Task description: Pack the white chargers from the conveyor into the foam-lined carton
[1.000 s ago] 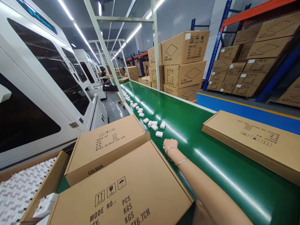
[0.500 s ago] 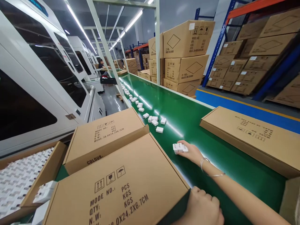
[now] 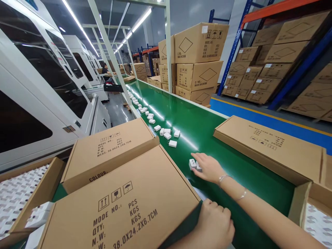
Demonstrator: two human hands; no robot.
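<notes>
On the green conveyor belt (image 3: 249,173), my right hand (image 3: 209,167) is palm down over small white plug chargers (image 3: 192,164). Its thumb is against their near side and its fingers reach over the far side. Two chargers show; the palm hides any others. My left hand (image 3: 216,221) is a closed fist beside the right corner of the nearest brown cardboard box (image 3: 116,207). What that fist holds, if anything, is hidden. More white chargers (image 3: 173,144) lie scattered along the belt's left side, some with pins showing.
Behind the nearest box lies another closed carton (image 3: 109,148). An open carton (image 3: 58,173) at left holds rows of white pieces. Across the belt are a flat carton (image 3: 269,148) and an open one (image 3: 301,204). White machines (image 3: 90,107) line the left; a person (image 3: 105,69) is far back.
My view has shifted slightly to the right. The row of chargers has come nearer my right palm, whose fingers have spread over it. My left fist stays by the box corner.
</notes>
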